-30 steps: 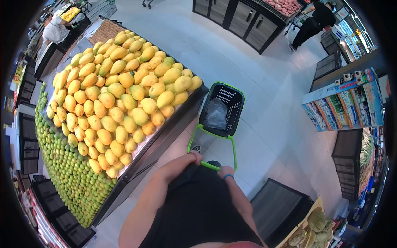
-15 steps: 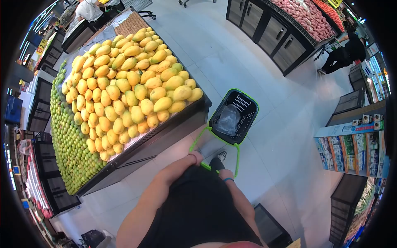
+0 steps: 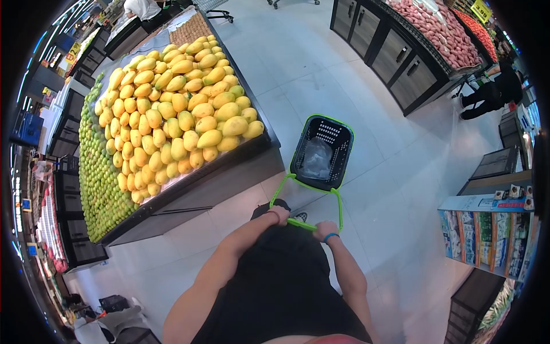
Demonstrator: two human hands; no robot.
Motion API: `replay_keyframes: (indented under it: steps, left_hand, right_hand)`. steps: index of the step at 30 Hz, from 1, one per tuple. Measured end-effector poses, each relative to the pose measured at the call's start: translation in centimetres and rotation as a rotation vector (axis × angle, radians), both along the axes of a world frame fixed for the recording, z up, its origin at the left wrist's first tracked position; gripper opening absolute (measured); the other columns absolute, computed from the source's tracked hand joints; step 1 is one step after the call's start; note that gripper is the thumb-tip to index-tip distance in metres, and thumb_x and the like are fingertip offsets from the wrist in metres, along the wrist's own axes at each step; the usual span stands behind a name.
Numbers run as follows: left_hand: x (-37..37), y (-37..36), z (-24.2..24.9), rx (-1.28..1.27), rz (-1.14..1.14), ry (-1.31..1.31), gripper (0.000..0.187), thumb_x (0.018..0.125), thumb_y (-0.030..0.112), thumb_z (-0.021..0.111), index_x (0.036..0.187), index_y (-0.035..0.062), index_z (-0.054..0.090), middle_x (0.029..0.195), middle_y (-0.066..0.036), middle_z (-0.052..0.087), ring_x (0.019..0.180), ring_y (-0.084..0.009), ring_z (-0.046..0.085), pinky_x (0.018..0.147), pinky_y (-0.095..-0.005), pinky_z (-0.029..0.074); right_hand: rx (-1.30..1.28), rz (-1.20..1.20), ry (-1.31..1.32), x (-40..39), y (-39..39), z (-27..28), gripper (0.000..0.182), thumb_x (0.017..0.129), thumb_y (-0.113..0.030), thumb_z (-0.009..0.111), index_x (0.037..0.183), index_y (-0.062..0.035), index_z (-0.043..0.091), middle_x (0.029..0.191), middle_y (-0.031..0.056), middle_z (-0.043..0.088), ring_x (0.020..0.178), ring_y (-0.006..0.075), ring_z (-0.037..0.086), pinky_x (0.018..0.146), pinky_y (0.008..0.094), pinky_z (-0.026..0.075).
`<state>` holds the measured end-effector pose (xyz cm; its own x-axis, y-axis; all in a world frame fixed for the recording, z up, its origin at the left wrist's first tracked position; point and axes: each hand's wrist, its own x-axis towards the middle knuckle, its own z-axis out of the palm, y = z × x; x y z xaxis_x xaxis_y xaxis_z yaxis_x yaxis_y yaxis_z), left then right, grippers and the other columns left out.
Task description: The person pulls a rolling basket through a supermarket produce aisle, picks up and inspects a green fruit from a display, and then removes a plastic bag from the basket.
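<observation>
A black shopping basket (image 3: 342, 157) with a green rim stands on the floor ahead of me, and a clear plastic bag (image 3: 316, 159) lies in it. Its long green handle (image 3: 340, 207) reaches back to my body. My left hand (image 3: 280, 215) is closed round the left end of the handle's crossbar, and my right hand (image 3: 326, 230) grips the right end, with a blue band on that wrist. To the left, yellow mangoes (image 3: 177, 114) are piled on a stand, beside many small green fruits (image 3: 102, 192).
The mango stand's dark side (image 3: 229, 200) is close on my left. A packet shelf (image 3: 487, 229) stands at the right. Far right, a person in black (image 3: 495, 94) is by a counter of pinkish produce (image 3: 432, 28). Another person in white (image 3: 143, 8) is at the top left.
The mango stand and the shelves have shifted in view as I walk. Both hands stay on the handle and sit slightly higher and further right in view. My feet have changed position.
</observation>
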<state>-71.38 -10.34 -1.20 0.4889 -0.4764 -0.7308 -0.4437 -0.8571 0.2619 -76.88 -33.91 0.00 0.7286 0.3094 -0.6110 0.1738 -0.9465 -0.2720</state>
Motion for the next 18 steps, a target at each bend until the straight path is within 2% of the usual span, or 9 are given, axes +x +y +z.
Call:
replay_keyframes:
  steps: [5,8,10,13,18]
  left_hand:
    - [1.8,-3.1,0.5,-0.032,0.076,-0.004,0.029,0.07,0.024,0.058,0.096,0.0126,0.066,0.093,-0.016,0.066,0.09,-0.0323,0.063,0.078,-0.0436,0.05]
    - [3.2,-5.6,0.5,-0.018,0.088,0.017,0.029,0.071,0.024,0.057,0.096,0.0131,0.066,0.094,-0.016,0.066,0.091,-0.0322,0.063,0.079,-0.0437,0.05]
    - [4.5,-7.3,0.6,-0.029,0.161,0.058,0.031,0.073,0.025,0.057,0.099,0.0092,0.067,0.1,-0.018,0.065,0.096,-0.0313,0.062,0.083,-0.0421,0.049]
    - [7.2,-10.0,-0.1,-0.026,0.159,0.099,0.033,0.074,0.025,0.057,0.1,0.0086,0.067,0.102,-0.017,0.065,0.098,-0.0314,0.062,0.084,-0.0414,0.049]
    - [12.1,-14.0,-0.5,-0.008,0.161,0.152,0.036,0.074,0.026,0.056,0.103,0.0066,0.066,0.104,-0.016,0.064,0.099,-0.0302,0.062,0.084,-0.0402,0.049]
  right_hand:
    - [-0.018,0.066,-0.015,4.0,-3.4,0.1,0.028,0.072,-0.032,0.053,0.081,-0.0127,0.07,0.084,0.0159,0.066,0.082,0.0326,0.064,0.075,0.0435,0.05]
    - [-0.085,0.068,0.083,6.4,-5.5,1.0,0.026,0.074,-0.03,0.052,0.081,-0.0122,0.07,0.087,0.0151,0.067,0.085,0.0321,0.063,0.074,0.0431,0.05]
    - [-0.13,0.078,-0.016,7.9,-7.1,0.7,0.024,0.074,-0.029,0.053,0.08,-0.013,0.07,0.086,0.0141,0.067,0.085,0.0309,0.064,0.072,0.0432,0.05]
    - [-0.17,0.064,-0.046,10.3,-9.8,-0.2,0.021,0.073,-0.026,0.054,0.079,-0.0136,0.07,0.085,0.0132,0.067,0.083,0.03,0.064,0.071,0.0421,0.05]
    - [-0.238,0.016,-0.017,15.6,-12.6,0.5,0.022,0.072,-0.025,0.053,0.081,-0.0148,0.07,0.084,0.0135,0.067,0.084,0.03,0.064,0.074,0.0417,0.05]
